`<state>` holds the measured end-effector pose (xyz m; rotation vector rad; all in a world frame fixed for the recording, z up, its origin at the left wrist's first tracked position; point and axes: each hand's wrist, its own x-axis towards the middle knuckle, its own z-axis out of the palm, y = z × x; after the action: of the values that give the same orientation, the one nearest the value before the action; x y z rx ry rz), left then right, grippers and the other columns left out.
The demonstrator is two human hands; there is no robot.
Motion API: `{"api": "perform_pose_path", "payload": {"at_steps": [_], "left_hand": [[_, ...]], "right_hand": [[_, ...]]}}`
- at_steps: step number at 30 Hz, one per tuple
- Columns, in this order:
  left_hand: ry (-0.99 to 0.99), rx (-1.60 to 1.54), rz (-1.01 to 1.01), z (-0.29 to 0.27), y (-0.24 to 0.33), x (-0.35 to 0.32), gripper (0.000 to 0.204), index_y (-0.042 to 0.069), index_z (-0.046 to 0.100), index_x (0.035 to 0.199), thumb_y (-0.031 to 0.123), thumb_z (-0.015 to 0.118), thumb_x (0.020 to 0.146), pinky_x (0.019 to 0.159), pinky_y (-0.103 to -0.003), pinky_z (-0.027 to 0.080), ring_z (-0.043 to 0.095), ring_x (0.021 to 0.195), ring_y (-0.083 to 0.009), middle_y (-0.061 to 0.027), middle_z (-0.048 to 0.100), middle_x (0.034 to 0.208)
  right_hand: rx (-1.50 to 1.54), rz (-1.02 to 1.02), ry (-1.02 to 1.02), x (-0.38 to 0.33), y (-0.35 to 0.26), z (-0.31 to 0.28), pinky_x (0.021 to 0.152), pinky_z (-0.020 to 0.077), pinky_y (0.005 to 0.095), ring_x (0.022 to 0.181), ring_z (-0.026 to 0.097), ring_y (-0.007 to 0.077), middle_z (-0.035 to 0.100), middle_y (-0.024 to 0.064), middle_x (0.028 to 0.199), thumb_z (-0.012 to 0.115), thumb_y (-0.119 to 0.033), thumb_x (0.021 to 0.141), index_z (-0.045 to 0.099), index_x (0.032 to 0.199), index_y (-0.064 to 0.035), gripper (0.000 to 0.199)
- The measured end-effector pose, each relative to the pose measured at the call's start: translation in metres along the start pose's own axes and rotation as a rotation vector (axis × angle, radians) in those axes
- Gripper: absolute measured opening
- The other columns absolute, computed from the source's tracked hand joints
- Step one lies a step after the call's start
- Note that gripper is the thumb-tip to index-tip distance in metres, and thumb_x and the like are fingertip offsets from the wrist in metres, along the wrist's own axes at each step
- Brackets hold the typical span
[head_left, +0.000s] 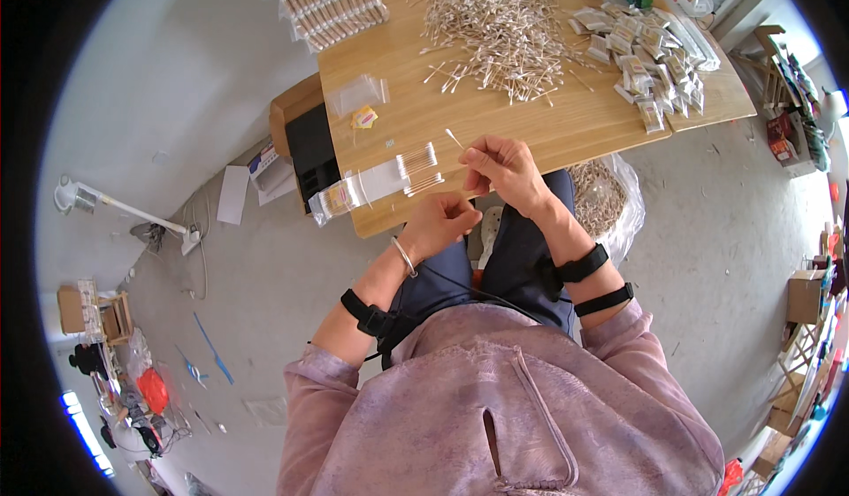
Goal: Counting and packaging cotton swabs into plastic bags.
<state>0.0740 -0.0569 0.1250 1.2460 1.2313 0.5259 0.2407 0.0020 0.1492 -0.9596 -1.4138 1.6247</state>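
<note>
My right hand [506, 174] is closed in a pinch on a single cotton swab [452, 137], whose white tip points up and left above the table's front edge. Close beside it, my left hand [442, 223] has its fingers curled together; whatever may be in them is hidden. Just ahead of the left hand, cotton swabs [417, 160] lie side by side in two groups at the end of a flat, clear-and-white plastic packet [376, 184]. A yellow label [339, 196] shows at the packet's left end.
A large heap of loose swabs [500, 27] covers the table's [407, 98] far middle. Filled packets [650, 54] pile up on the right, stacked bundles [323, 1] at far left. Yellow cards [363, 118] lie by clear bags [358, 95]. A bag of swabs [601, 200] stands below the table.
</note>
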Motion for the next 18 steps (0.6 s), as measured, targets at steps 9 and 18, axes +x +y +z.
{"api": "perform_pose_path", "payload": {"at_steps": [9,18], "left_hand": [[0.335,-0.491,0.228,-0.006,-0.030,0.001,0.017,0.000,0.064,0.097,0.015,0.064,0.090,0.074,-0.025,0.053,0.063,0.077,-0.0114,-0.0054,0.066,0.083],[0.423,-0.033,-0.002,-0.030,-0.086,0.002,0.025,-0.001,0.064,0.090,0.018,0.074,0.079,0.057,-0.021,0.043,0.054,0.064,-0.0070,-0.0033,0.063,0.074]], "right_hand": [[-0.311,0.207,-0.331,-0.006,0.027,-0.004,0.051,0.0482,0.0227,0.057,0.059,0.0087,0.062,0.0043,0.063,0.059,-0.017,0.091,0.065,0.085,0.0006,0.019],[-0.736,0.034,-0.220,0.023,0.068,0.016,0.068,0.0512,0.0383,0.071,0.064,0.0287,0.065,0.0111,0.072,0.067,-0.013,0.079,0.066,0.083,-0.0024,0.012]]}}
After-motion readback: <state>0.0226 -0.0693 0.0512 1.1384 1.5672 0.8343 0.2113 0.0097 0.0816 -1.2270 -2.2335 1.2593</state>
